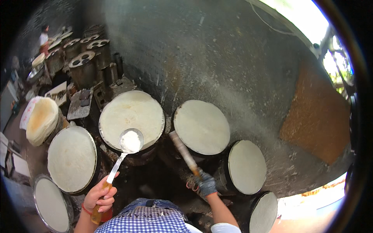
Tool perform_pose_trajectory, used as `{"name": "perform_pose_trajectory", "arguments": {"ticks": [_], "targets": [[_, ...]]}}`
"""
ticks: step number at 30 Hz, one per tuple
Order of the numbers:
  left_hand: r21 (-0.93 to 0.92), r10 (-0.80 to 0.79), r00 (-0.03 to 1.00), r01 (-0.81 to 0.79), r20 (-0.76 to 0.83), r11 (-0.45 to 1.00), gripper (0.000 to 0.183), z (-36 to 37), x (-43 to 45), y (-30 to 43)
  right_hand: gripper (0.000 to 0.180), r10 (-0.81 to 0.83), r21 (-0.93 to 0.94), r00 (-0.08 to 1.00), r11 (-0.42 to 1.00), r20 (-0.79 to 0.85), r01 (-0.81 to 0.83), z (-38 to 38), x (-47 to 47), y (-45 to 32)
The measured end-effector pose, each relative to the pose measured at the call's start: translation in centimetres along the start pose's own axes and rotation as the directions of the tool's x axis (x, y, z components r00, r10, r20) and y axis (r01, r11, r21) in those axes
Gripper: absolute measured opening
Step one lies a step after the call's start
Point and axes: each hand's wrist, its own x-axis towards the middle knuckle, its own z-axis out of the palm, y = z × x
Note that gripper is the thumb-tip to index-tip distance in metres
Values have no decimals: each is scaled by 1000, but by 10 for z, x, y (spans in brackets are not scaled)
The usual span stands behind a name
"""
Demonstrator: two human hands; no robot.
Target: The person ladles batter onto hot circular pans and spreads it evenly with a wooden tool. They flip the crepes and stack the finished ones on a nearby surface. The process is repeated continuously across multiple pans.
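Note:
My left hand (100, 198) grips the wooden handle of a metal ladle (115, 167). White batter (130, 141) fills its bowl, which hangs over the near edge of a round griddle covered by a pale, thin sheet (128, 113). In a dark grey glove, my right hand (206, 183) is closed around the wooden handle of a long, flat scraper (185, 153), blurred. The scraper's tip is close to the left edge of a second covered griddle (202, 126); whether they touch, I cannot tell.
Further covered griddles curve around me, at left (72, 158), lower left (51, 204), right (247, 167) and lower right (263, 214). A stack of round thin sheets (42, 122) stands at left. Stoves with holed tops (82, 59) and a person (44, 39) are farther back, beside a dark wall (204, 58).

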Motion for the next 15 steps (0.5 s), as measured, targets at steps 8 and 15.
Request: {"name": "perform_pose_trajectory", "arguments": {"ticks": [8, 15], "targets": [[91, 140, 983, -129, -118, 987, 62, -46, -46, 51, 42, -174, 250, 944, 936, -281, 248, 70, 97, -150], [108, 493, 769, -496, -407, 862, 63, -35, -73, 31, 29, -601, -72, 772, 796, -207, 600, 104, 382, -144]]}}
